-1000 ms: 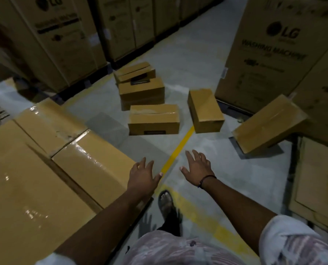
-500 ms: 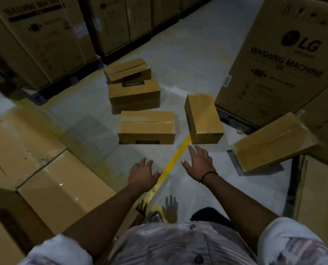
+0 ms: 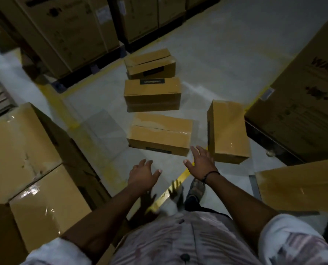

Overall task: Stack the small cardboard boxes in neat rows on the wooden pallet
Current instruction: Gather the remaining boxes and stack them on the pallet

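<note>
Several small cardboard boxes lie on the grey floor ahead. The nearest box lies crosswise just beyond my hands. To its right, another box lies lengthwise. Farther back sits a box with a black label, and behind it a tilted box. At the right edge, a fifth box leans. My left hand and my right hand reach forward, fingers spread, both empty. The right hand's fingertips are near the nearest box's right corner. No wooden pallet is visible.
Stacked taped boxes fill the left side. Large washing machine cartons stand on the right and along the back left. A yellow floor line runs under my hands. My foot is on the floor.
I have stepped closer to the loose boxes. Both hands have moved forward toward the nearest box, still empty and spread.
</note>
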{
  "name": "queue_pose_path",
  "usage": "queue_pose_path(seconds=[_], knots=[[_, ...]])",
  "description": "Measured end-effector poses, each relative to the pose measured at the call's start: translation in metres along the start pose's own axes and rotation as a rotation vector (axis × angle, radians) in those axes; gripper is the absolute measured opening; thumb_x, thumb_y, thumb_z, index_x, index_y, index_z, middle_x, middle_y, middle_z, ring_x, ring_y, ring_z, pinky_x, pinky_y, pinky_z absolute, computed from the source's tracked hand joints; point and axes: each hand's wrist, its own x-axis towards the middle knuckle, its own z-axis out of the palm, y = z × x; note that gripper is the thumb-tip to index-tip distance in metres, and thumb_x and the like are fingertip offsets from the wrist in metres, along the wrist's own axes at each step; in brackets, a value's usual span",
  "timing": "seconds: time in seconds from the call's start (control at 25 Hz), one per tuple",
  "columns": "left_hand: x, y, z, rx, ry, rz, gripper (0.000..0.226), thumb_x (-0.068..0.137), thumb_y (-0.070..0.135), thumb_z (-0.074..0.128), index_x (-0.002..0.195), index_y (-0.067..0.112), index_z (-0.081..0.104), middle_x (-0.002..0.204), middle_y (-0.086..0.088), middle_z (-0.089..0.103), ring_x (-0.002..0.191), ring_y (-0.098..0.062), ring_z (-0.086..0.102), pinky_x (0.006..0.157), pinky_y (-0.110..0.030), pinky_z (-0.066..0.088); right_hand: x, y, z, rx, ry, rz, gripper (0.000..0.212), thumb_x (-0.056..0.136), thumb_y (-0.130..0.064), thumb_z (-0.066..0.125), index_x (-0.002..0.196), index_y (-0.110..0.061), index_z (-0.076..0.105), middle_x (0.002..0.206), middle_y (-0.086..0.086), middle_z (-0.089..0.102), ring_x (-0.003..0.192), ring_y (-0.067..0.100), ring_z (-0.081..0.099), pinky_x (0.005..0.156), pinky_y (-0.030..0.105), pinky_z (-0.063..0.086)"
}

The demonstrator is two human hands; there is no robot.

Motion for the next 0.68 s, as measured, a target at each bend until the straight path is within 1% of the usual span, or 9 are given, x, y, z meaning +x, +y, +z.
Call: queue_pose_path(seconds=[0.16, 0.28, 0.44, 0.56, 0.68], knots=[[0.060, 0.040, -0.038, -0.149, 0.089, -0.142, 0.076, 0.097, 0.068, 0.041, 0.151, 0.015, 0.043, 0.158, -0.014, 0.039, 0.137, -0.040, 0.044, 0.112, -0.048, 0.040, 0.076, 0.008, -0.050, -0.041, -0.072, -0.101, 0.072, 0.101, -0.057, 0.044, 0.160, -0.025, 0.018, 0.167, 0.005, 0.013, 0.151, 0.032, 0.011, 0.119, 0.053, 0.021], [0.100, 0.069, -0.059, -0.227, 0.141, -0.227, 0.076, 0.095, 0.069, 0.041, 0.143, 0.010, 0.050, 0.149, -0.017, 0.047, 0.129, -0.040, 0.051, 0.104, -0.048, 0.047, 0.140, 0.013, -0.088, -0.126, -0.086, -0.183, 0.072, 0.101, -0.055, 0.045, 0.160, -0.024, 0.018, 0.167, 0.006, 0.015, 0.150, 0.033, 0.014, 0.118, 0.051, 0.022], [0.135, 0.084, -0.074, -0.310, 0.101, -0.315, 0.079, 0.092, 0.071, 0.042, 0.146, 0.013, 0.048, 0.152, -0.012, 0.046, 0.134, -0.036, 0.048, 0.109, -0.049, 0.043, 0.195, 0.008, -0.112, -0.154, -0.123, -0.187, 0.071, 0.100, -0.055, 0.045, 0.160, -0.025, 0.021, 0.166, 0.007, 0.018, 0.149, 0.035, 0.017, 0.117, 0.051, 0.025], [0.176, 0.078, -0.081, -0.324, 0.054, -0.327, 0.070, 0.096, 0.066, 0.047, 0.146, 0.017, 0.049, 0.151, -0.010, 0.048, 0.133, -0.033, 0.050, 0.109, -0.047, 0.043, 0.239, 0.003, -0.119, -0.196, -0.159, -0.212, 0.070, 0.100, -0.054, 0.045, 0.159, -0.024, 0.022, 0.165, 0.008, 0.019, 0.149, 0.035, 0.018, 0.116, 0.051, 0.026], [0.223, 0.064, -0.086, -0.359, -0.023, -0.356, 0.067, 0.097, 0.061, 0.051, 0.146, 0.016, 0.049, 0.149, -0.011, 0.048, 0.130, -0.034, 0.052, 0.107, -0.046, 0.044, 0.285, -0.005, -0.119, -0.223, -0.191, -0.166, 0.069, 0.100, -0.052, 0.046, 0.159, -0.024, 0.022, 0.165, 0.008, 0.019, 0.149, 0.034, 0.017, 0.116, 0.051, 0.025]])
